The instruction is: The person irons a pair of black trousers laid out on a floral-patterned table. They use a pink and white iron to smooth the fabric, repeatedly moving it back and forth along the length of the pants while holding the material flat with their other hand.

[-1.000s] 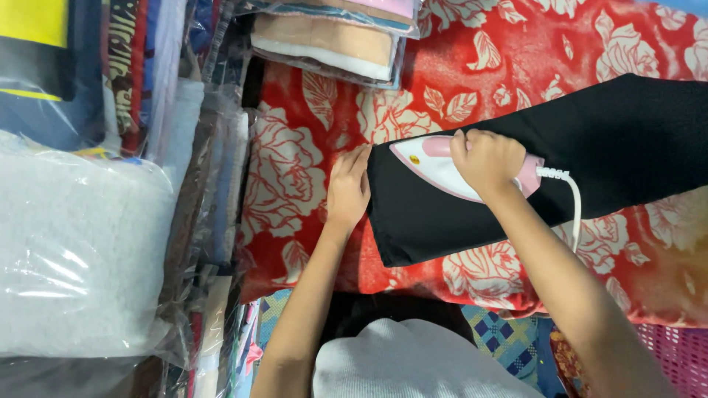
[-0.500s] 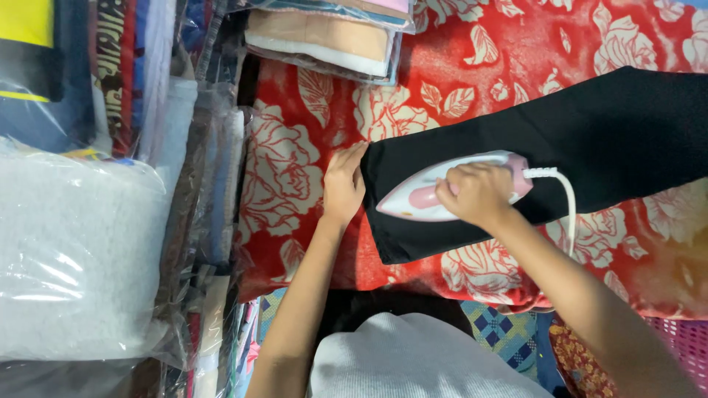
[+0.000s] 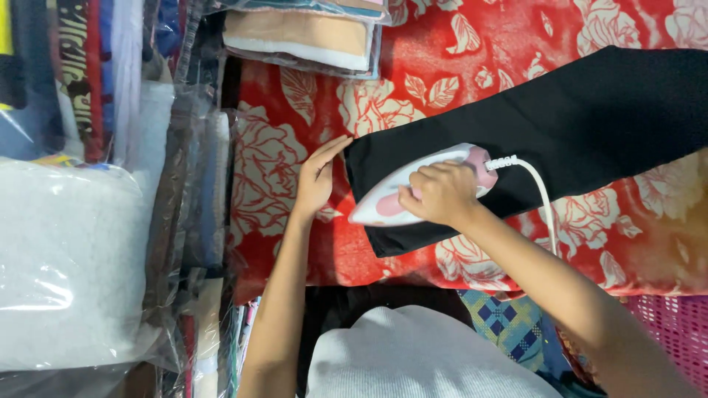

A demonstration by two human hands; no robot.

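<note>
We see the right hand [image 3: 441, 193] clamped around the handle of a white and pink iron [image 3: 402, 193], its nose pointing toward 9 o'clock. The iron sits flat on a black cloth [image 3: 590, 118], close to that cloth's end at 9 o'clock. The cloth runs off toward 2 o'clock, over a red flowered cover [image 3: 295, 140].

The left hand [image 3: 316, 180] lies open and flat, fingers together, holding nothing. It rests on the red cover with its fingertips at the edge of the black cloth, just beside the iron's nose. We cannot tell whether they press on the cloth itself.

A white cord [image 3: 538, 199] leaves the iron's heel and drops toward 5 o'clock, crossing the black cloth.

Our judgement on doing this pass well:
- keep the soleplate flat and gliding, never parked on one spot;
- let the left hand hold the end taut, but keep the fingers clear of the nose, which is very near them;
- keep the cord from dragging over pressed cloth.

Around it: folded fabrics in clear wrap [image 3: 302, 33] at 12 o'clock, a white bagged bundle [image 3: 66, 258] at 9 o'clock, a pink basket [image 3: 675, 332] at 4 o'clock.
</note>
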